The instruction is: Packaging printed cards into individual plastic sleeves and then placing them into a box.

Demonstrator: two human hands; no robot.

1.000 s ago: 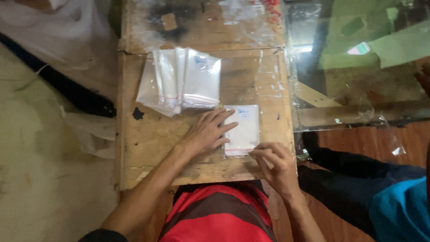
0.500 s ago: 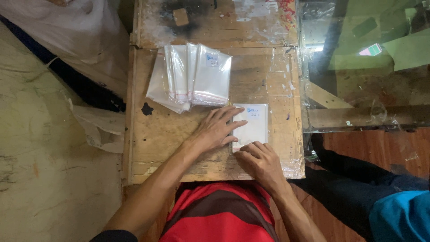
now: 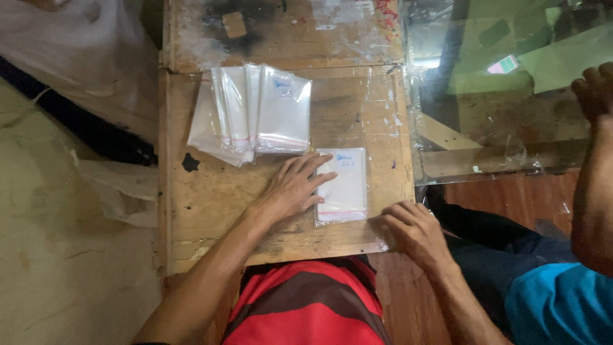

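A small clear plastic packet (image 3: 346, 185) with a white insert and a red strip lies flat on the worn wooden table (image 3: 211, 211). My left hand (image 3: 292, 186) rests palm down with fingers spread, its fingertips pressing the packet's left edge. My right hand (image 3: 415, 231) sits at the table's front right corner, fingers curled, just right of the packet and holding nothing. A fanned stack of similar clear packets (image 3: 252, 115) lies further back on the table.
A glass-topped surface (image 3: 504, 83) with plastic sheeting adjoins the table on the right. Another person's arm (image 3: 594, 166) and blue sleeve (image 3: 562, 300) are at the far right. White plastic bags (image 3: 76, 64) lie on the floor at left.
My right hand has slid off the packet's lower edge toward the table's right corner. My left hand stays on the packet. The view has shifted slightly.
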